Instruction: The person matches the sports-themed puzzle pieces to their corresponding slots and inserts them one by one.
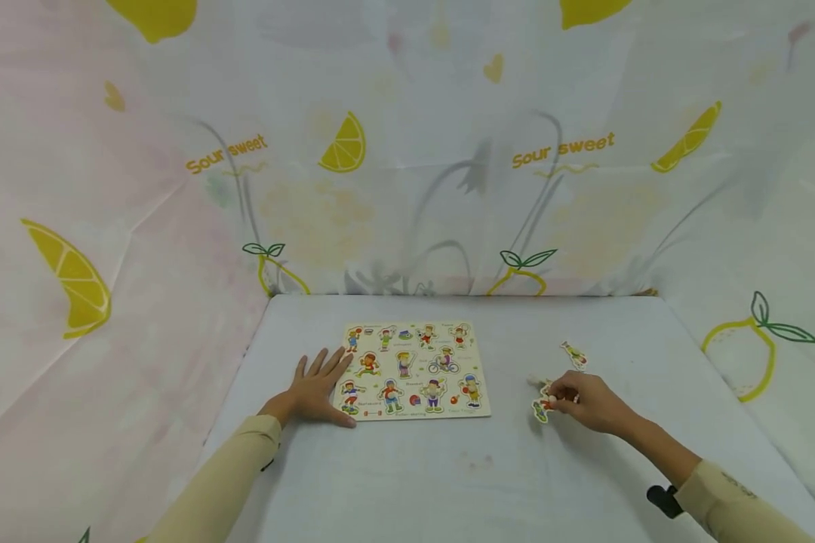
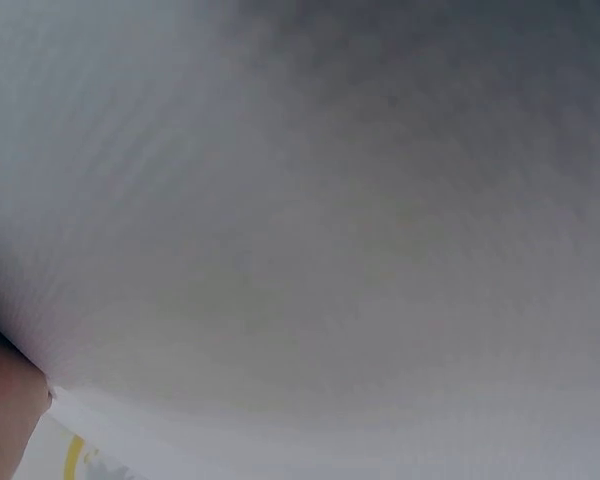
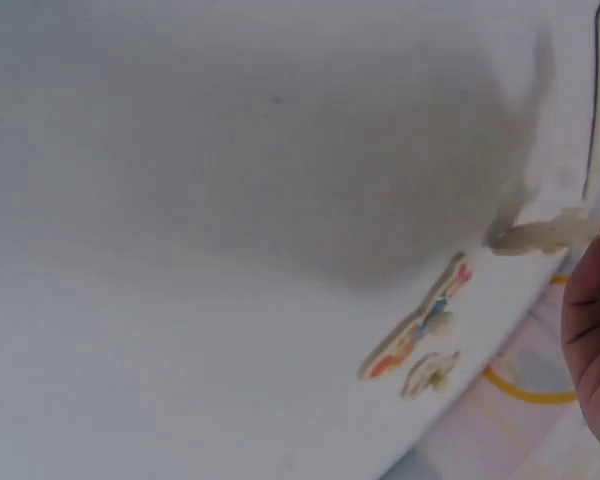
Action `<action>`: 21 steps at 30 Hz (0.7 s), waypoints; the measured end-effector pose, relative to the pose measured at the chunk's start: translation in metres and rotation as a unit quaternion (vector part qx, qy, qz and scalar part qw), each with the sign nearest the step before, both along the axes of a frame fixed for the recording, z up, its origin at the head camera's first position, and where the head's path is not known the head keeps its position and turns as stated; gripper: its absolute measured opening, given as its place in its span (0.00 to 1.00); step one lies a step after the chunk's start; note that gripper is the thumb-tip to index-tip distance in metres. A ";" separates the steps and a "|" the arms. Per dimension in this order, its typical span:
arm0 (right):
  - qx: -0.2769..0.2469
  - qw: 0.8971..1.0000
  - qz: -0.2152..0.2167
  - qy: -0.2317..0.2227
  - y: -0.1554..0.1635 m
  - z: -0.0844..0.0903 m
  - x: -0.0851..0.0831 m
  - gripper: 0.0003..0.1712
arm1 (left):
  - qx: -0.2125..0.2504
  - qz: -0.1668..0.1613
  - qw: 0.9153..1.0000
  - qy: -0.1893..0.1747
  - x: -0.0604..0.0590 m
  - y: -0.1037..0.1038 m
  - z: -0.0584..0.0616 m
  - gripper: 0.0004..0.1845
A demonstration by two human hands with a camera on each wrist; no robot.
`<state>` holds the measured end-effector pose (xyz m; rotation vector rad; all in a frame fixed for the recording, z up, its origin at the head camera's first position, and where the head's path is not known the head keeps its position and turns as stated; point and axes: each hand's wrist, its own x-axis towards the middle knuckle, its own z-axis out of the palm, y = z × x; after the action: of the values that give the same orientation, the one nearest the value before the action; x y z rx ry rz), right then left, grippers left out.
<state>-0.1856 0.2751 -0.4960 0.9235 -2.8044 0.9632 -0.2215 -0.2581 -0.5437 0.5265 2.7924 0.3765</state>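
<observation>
A cream wooden puzzle board (image 1: 387, 343) printed with sports figures lies on the table, with several figure pieces on it. My left hand (image 1: 315, 388) rests palm down at its left edge, fingers straight and spread, fingertips on the board. In the left wrist view only a bit of that hand (image 2: 8, 410) shows. To the right of the board, my right hand (image 1: 587, 403) pinches a small figure puzzle piece (image 1: 540, 409) between thumb and fingers. The right wrist view shows the held piece (image 3: 540, 236) edge-on, tilted, beside the fingers (image 3: 592, 330).
A loose figure piece (image 1: 574, 355) lies beyond my right hand. Two loose pieces, a longer one (image 3: 410, 335) and a smaller one (image 3: 430, 377), lie side by side in the right wrist view. White cloth (image 1: 421, 483) covers the table; a lemon-print curtain (image 1: 407, 211) stands behind.
</observation>
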 end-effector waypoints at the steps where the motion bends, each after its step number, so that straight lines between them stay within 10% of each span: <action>1: -0.001 1.000 -0.002 0.003 -0.003 0.003 -0.003 0.07 | 0.001 0.000 1.000 0.000 0.001 0.000 0.000 0.76; 12: 0.009 0.998 -0.063 0.028 -0.034 0.027 -0.029 0.08 | 0.007 -0.007 1.000 0.008 0.000 0.000 -0.003 0.74; 21: -0.011 0.998 -0.030 0.056 -0.052 0.035 -0.043 0.07 | -0.011 0.003 1.000 0.002 0.001 0.002 0.003 0.74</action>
<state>-0.2290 0.2236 -0.4612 0.8584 -2.7068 0.9026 -0.2202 -0.2565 -0.5410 0.5153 2.7983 0.3449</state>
